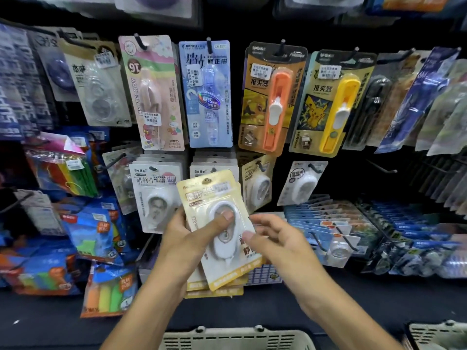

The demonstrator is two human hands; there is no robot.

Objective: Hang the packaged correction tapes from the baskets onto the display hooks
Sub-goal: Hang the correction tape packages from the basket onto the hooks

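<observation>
My left hand (192, 236) holds a small stack of yellow-carded correction tape packs (214, 198), thumb pressed on the white blister of the front pack. My right hand (275, 238) touches the right edge of that front pack with thumb and fingertips. The stack is tilted, top leaning left, in front of the lower row of display hooks. Behind it hang white-carded correction tapes (154, 193) on one hook and a similar stack (214, 165) on another. A yellow-carded pack (257, 183) and a grey-carded pack (303, 183) hang on hooks to the right.
Two grey plastic baskets, one (237, 337) below my arms and one (439, 334) at the bottom right. Upper hooks carry pink (154, 92), blue (207, 94), orange (273, 97) and yellow (328, 102) packs. An empty hook (384, 168) juts out at right. Highlighter packs (108, 289) hang at left.
</observation>
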